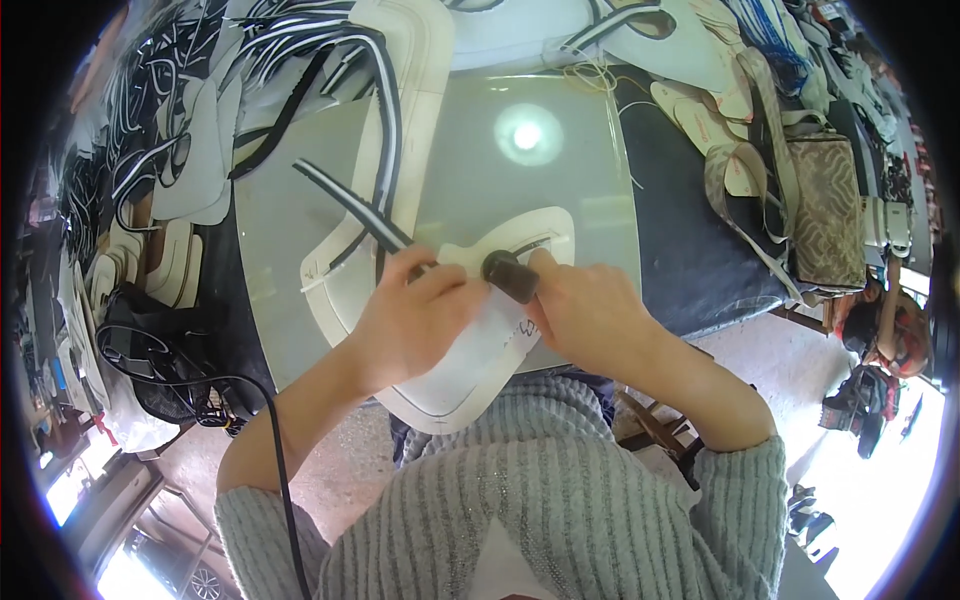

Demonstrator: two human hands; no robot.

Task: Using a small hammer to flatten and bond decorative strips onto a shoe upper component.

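Your left hand (415,320) has its fingers drawn together, pinching a strip (350,203), black with a white stripe down its length. The strip's free end points away from you, up and to the left. Your right hand (595,312) is curled around a dark, stubby tool (512,277), whose rounded end faces your left fingers; the two hands are close together. How your right fingertips sit on the tool is hidden.

Under both hands lies a white panel (428,378) with a broad cream border, its near corner reaching past the table's edge over your lap. A slot shows near its far right corner, just beyond the tool.

Past your left hand, a long cream piece (428,90) runs away from you over the grey-green tabletop (500,180), with another striped strip curving down along it. That one comes from a bundle of strips (290,38) at the far left.

To your right, beyond the black cover (690,225), stands a patterned bag (826,205) with its strap. On your left, a black bag (165,350) sits near stacked cream pieces (175,265), and a black cable (277,440) crosses your left forearm.
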